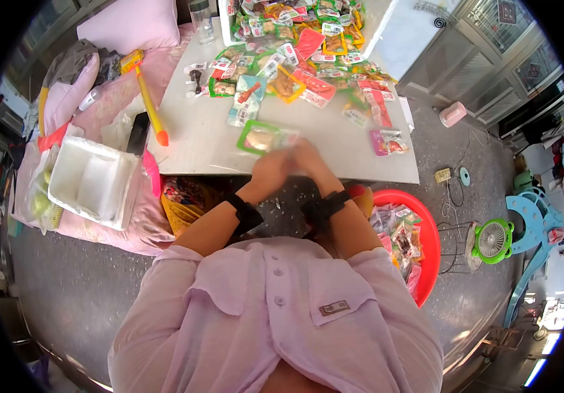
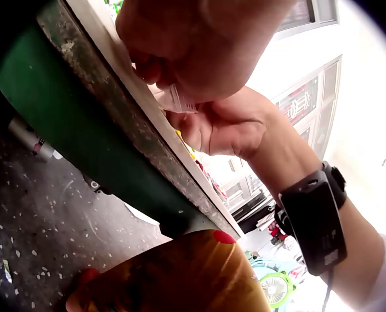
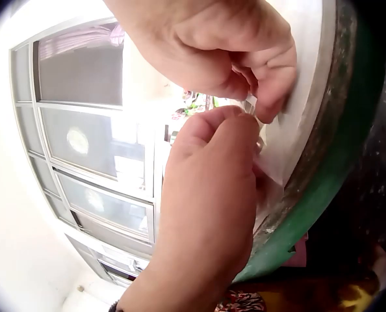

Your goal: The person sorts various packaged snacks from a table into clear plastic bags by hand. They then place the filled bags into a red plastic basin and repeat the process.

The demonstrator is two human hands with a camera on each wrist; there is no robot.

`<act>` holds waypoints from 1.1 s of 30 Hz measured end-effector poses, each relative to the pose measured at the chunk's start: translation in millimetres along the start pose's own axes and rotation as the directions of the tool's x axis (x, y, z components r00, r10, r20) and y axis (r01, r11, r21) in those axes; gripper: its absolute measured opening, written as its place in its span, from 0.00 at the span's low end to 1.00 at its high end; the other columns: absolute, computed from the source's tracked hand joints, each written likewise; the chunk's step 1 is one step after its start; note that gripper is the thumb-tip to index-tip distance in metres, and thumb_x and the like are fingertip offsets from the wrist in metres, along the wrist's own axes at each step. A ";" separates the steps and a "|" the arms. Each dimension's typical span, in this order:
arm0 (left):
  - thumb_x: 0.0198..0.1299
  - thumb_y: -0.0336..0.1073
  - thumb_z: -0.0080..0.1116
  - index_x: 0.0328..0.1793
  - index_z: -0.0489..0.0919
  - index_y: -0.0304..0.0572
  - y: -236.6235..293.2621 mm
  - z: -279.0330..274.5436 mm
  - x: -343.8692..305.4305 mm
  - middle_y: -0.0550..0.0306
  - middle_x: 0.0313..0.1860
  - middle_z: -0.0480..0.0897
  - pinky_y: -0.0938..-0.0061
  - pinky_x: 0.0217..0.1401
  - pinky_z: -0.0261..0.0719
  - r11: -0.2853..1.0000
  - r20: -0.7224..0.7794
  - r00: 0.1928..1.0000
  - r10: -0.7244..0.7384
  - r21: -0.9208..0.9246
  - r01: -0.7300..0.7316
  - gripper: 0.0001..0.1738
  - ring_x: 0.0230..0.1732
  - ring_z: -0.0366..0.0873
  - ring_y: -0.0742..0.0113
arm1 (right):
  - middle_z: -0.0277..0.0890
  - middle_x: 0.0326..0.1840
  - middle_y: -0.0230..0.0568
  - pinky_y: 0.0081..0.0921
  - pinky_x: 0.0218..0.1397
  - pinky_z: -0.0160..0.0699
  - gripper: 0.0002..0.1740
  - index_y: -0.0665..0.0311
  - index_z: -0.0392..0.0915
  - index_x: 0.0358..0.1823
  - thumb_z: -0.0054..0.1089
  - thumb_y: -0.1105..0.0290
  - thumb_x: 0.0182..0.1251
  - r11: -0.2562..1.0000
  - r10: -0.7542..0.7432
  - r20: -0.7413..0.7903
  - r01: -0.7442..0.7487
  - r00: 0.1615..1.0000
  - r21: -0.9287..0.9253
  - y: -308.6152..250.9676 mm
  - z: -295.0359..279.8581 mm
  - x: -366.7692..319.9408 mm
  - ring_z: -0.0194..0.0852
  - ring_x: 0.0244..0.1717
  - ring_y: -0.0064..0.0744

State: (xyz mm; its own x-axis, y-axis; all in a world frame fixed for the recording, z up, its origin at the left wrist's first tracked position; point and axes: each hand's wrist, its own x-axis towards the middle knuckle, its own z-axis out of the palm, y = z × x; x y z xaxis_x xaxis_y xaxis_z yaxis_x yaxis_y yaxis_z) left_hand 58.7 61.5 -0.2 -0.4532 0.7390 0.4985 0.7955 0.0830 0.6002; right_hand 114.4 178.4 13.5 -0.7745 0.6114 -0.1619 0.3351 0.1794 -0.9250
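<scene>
At the table's front edge the left hand [image 1: 270, 171] and right hand [image 1: 309, 161] meet, fingers curled in. The left wrist view shows a small clear plastic packet [image 2: 179, 101] between the left hand [image 2: 193, 45] and right hand [image 2: 229, 127]. In the right wrist view, fingertips of the right hand [image 3: 245, 49] and left hand [image 3: 212, 175] pinch its plastic close together; most of it is hidden. Just beyond the hands, a green-edged food packet [image 1: 259, 138] lies flat on the white table [image 1: 197, 147].
Many coloured packets [image 1: 285, 84] cover the table's back, with more in a white box [image 1: 375, 33]. A purple-edged packet [image 1: 389, 142] lies at the right. A red basin [image 1: 431, 252] with packets stands below right. Left, a foam box [image 1: 92, 177] and yellow-handled tool [image 1: 149, 101] lie on the bed.
</scene>
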 end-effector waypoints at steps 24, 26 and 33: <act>0.45 0.37 0.53 0.38 0.73 0.42 -29.3 -43.6 46.3 0.51 0.37 0.73 0.65 0.42 0.68 0.968 0.142 0.987 0.071 0.227 -0.103 0.13 0.41 0.70 0.54 | 0.71 0.34 0.50 0.37 0.40 0.67 0.09 0.66 0.70 0.34 0.46 0.75 0.50 0.754 -0.596 -0.284 0.403 0.751 -0.518 51.0 -11.4 6.2 0.68 0.37 0.50; 0.45 0.39 0.53 0.41 0.73 0.45 -45.6 -45.4 66.3 0.51 0.44 0.70 0.63 0.49 0.64 0.934 0.182 0.982 0.051 0.341 -0.112 0.16 0.48 0.66 0.55 | 0.71 0.34 0.50 0.37 0.39 0.68 0.09 0.66 0.70 0.34 0.46 0.76 0.49 0.711 -0.638 -0.269 0.418 0.721 -0.566 46.4 -7.7 2.6 0.68 0.36 0.50; 0.42 0.41 0.54 0.50 0.70 0.51 -81.6 -51.4 103.1 0.53 0.61 0.58 0.56 0.60 0.49 0.816 0.250 0.847 -0.470 0.488 0.309 0.24 0.62 0.52 0.55 | 0.70 0.32 0.50 0.38 0.36 0.69 0.08 0.66 0.69 0.32 0.46 0.77 0.48 0.687 -0.665 -0.263 0.433 0.699 -0.584 46.4 -8.6 1.7 0.68 0.33 0.50</act>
State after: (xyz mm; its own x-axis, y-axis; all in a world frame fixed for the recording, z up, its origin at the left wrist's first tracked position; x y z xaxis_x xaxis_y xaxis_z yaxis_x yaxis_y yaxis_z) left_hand -73.6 96.6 34.4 -0.6571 0.7536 -0.0161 0.7057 0.6226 0.3383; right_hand 133.2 194.5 -26.7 -0.6234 0.5108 0.5920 0.2075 0.8381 -0.5046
